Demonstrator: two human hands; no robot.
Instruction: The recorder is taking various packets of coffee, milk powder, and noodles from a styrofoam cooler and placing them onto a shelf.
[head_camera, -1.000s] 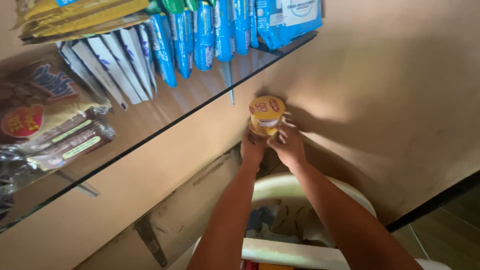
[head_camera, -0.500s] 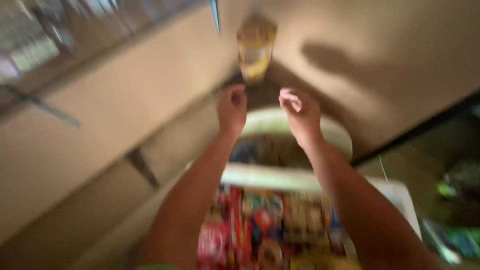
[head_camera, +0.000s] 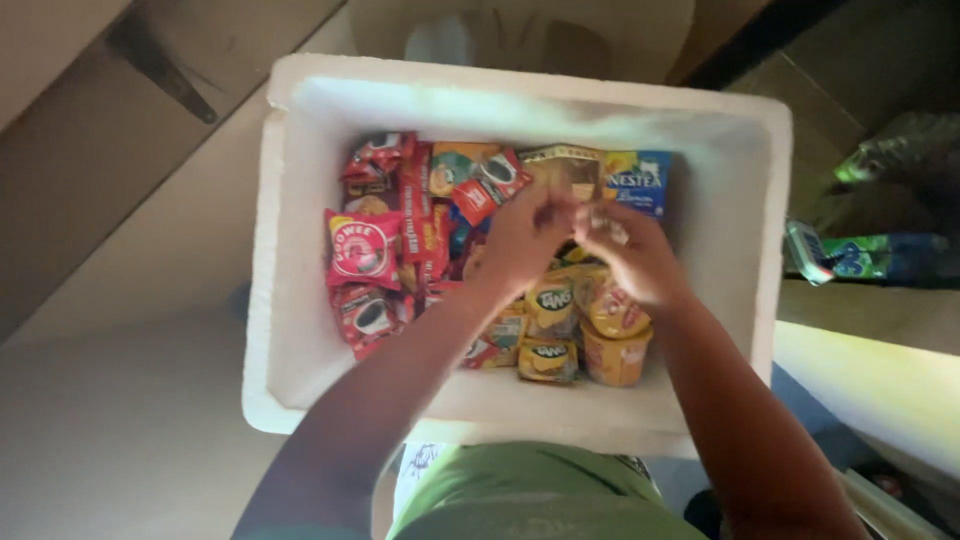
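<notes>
- White foam box (head_camera: 285, 250), rectangular and thick-walled, sits low in front of the person and is packed with snack and drink-mix packets; both hands are down inside it.
- The left hand (head_camera: 525, 232) and right hand (head_camera: 628, 255) meet over the middle of the box, fingers curled close together. The blur hides whether they pinch a packet, so I cannot tell what, if anything, they hold.
- Nearest to them are the yellow drink-mix sachets (head_camera: 550, 300) and the small yellow plastic cups (head_camera: 614, 355) just below the right hand. The red foil sachets (head_camera: 362, 250) fill the left part, and a blue carton (head_camera: 636, 180) stands at the far wall.
- To do this well, I judge it best to pick one item cleanly by its edge, lift straight up, and keep the neighbouring sachets from spilling over the rim.
- Half a second ago the hands were raised and spread apart below a yellow cup up by the wall; now they are lowered into the box and drawn together, and the view has tipped down so the wall and that cup are out of sight.
</notes>
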